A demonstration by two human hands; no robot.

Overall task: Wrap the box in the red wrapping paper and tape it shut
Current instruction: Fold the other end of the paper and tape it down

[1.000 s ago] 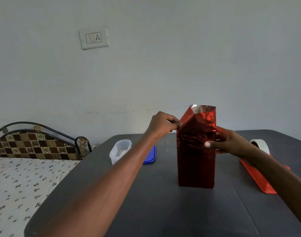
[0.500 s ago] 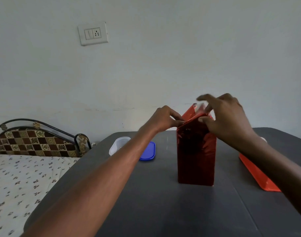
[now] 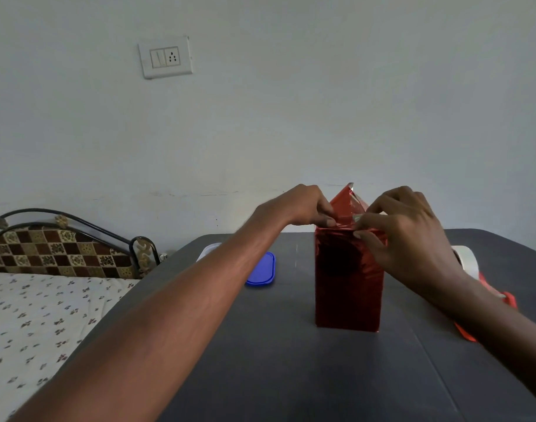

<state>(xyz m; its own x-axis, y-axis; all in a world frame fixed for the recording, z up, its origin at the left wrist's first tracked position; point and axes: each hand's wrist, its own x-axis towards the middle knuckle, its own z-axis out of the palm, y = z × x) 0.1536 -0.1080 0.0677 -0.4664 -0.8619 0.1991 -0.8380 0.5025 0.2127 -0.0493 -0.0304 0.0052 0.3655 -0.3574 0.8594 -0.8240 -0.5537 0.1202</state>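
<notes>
Box (image 3: 349, 278), tall, in glossy crinkled red foil, stands upright on matte table (image 3: 260, 376).

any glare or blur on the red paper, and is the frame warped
Head view: the shiny red wrapping paper shows dim mottled reflections, no harsh glare, its front face rather dark; the left hand and right hand at its top flaps look sharp, barely blurred; wide-angle distortion stretches the forearms and bows the dark grey table edge; lighting is soft and dim.
</notes>
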